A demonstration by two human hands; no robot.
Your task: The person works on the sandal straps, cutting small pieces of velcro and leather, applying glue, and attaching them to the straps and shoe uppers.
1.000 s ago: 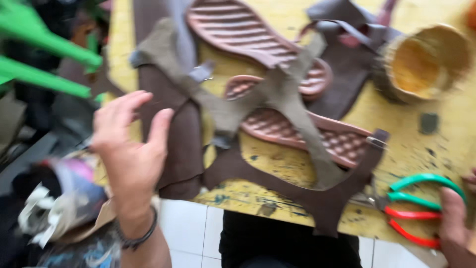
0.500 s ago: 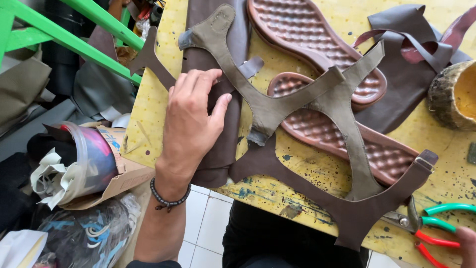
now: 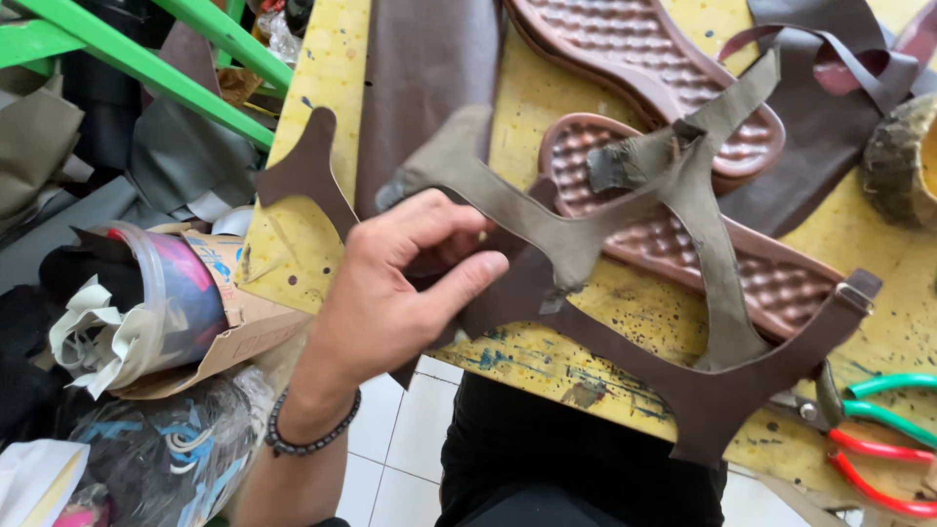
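Your left hand (image 3: pixel 390 293) pinches the dark brown cross-shaped leather strap piece (image 3: pixel 683 390) at the yellow table's (image 3: pixel 322 88) near edge | right hand unseen | ribbed brown soles (image 3: pixel 644 68) lie behind | pliers (image 3: pixel 878 439) right.

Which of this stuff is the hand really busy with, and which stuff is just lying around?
In use:
left hand
brown leather strap piece
olive strap piece

Just lying about:
two shoe soles
green-handled pliers
red-handled pliers
big brown leather sheet
plastic tub of scraps
yellow table
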